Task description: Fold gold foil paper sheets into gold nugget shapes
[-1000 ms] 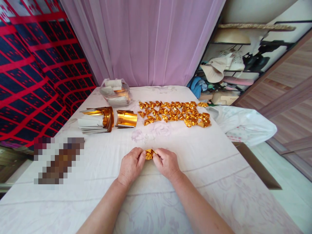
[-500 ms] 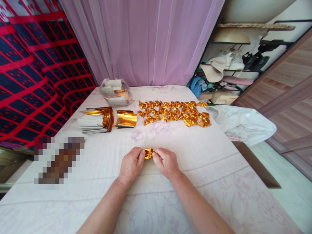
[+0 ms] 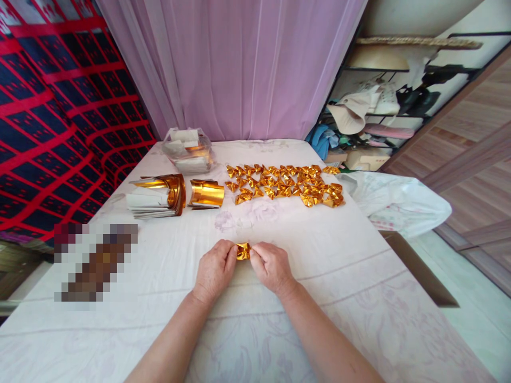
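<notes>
Between my two hands is a small folded gold foil paper (image 3: pixel 243 251), creased at its middle. My left hand (image 3: pixel 216 267) pinches its left end between thumb and fingers. Its right end is gripped the same way by my right hand (image 3: pixel 272 266). Beyond them, several folded gold paper ingots (image 3: pixel 283 183) lie in rows on the table. To their left stands a short stack of gold foil sheets (image 3: pixel 207 194), curved, next to a thicker stack of sheets (image 3: pixel 157 197) with pale backs showing.
A clear plastic bag (image 3: pixel 188 151) of more sheets sits at the table's back left. The flowered cloth (image 3: pixel 247 335) covers the table. A white plastic bag (image 3: pixel 407 202) and a brown box (image 3: pixel 419 268) are beside the right edge. A blurred patch (image 3: pixel 99 263) hides something at left.
The foil's middle crease looks slightly different between my fingers. Both hands stay in nearly the same place, and the other things have not moved.
</notes>
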Demonstrator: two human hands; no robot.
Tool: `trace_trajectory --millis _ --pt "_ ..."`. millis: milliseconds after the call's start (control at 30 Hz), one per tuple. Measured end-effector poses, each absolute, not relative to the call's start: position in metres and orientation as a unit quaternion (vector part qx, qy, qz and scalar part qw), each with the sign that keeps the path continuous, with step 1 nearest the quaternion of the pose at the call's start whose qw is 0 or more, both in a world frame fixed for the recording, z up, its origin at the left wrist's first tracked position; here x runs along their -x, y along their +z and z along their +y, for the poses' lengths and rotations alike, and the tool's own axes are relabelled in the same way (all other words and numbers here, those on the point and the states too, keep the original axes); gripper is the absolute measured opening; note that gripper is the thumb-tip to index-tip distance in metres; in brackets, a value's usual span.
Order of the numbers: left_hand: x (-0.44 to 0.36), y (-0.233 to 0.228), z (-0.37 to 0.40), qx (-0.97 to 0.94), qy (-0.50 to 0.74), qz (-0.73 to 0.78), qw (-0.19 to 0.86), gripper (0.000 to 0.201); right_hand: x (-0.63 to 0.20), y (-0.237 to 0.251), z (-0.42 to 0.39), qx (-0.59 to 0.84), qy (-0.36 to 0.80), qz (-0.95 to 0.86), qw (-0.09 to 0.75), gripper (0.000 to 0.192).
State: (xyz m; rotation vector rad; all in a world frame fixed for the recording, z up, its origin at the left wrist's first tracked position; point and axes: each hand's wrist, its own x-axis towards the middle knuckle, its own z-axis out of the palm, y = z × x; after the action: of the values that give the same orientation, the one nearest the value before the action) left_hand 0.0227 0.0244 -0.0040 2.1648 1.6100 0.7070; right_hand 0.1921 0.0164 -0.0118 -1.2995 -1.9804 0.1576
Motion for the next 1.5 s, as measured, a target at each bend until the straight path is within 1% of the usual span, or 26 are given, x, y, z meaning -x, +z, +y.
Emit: trace_trajectory --millis 200,333,433,533,700,767,867,900,1100,1267,1500 --pt "-0.023 0.000 0.023 -0.774 0.172 0.601 0.101 0.027 -0.194 -0.008 0.015 0.552 0.110 -0.726 0.396 0.017" --pt "-0.025 0.001 0.022 -0.767 0.154 0.617 0.082 0.029 -0.195 -0.010 0.015 0.552 0.103 -0.741 0.368 0.023" --pt "-0.024 0.000 0.023 -0.756 0.170 0.625 0.101 0.030 -0.194 -0.013 0.015 0.558 0.095 -0.756 0.330 0.026" --pt "-0.019 -0.003 0.028 -0.739 0.216 0.621 0.147 0.033 -0.195 -0.015 0.016 0.578 0.083 -0.750 0.311 0.027" --pt "-0.008 -0.009 0.039 -0.681 0.321 0.623 0.212 0.044 -0.214 -0.009 0.032 0.680 0.019 -0.675 0.284 0.030" --pt "-0.006 -0.010 0.041 -0.667 0.336 0.628 0.219 0.046 -0.229 -0.004 0.045 0.730 -0.005 -0.637 0.247 0.028" --pt "-0.006 -0.012 0.041 -0.659 0.351 0.629 0.217 0.046 -0.254 0.006 0.067 0.812 -0.042 -0.558 0.165 0.027" --pt "-0.006 -0.012 0.041 -0.658 0.355 0.628 0.216 0.045 -0.262 0.008 0.074 0.825 -0.051 -0.540 0.158 0.028" --pt "-0.007 -0.015 0.042 -0.660 0.360 0.623 0.216 0.045 -0.294 0.010 0.102 0.851 -0.076 -0.498 0.147 0.031" --pt "-0.006 -0.016 0.043 -0.657 0.360 0.623 0.224 0.045 -0.300 0.003 0.109 0.858 -0.074 -0.490 0.137 0.028" --pt "-0.006 -0.016 0.042 -0.658 0.362 0.621 0.225 0.045 -0.303 -0.003 0.109 0.857 -0.069 -0.493 0.137 0.033"
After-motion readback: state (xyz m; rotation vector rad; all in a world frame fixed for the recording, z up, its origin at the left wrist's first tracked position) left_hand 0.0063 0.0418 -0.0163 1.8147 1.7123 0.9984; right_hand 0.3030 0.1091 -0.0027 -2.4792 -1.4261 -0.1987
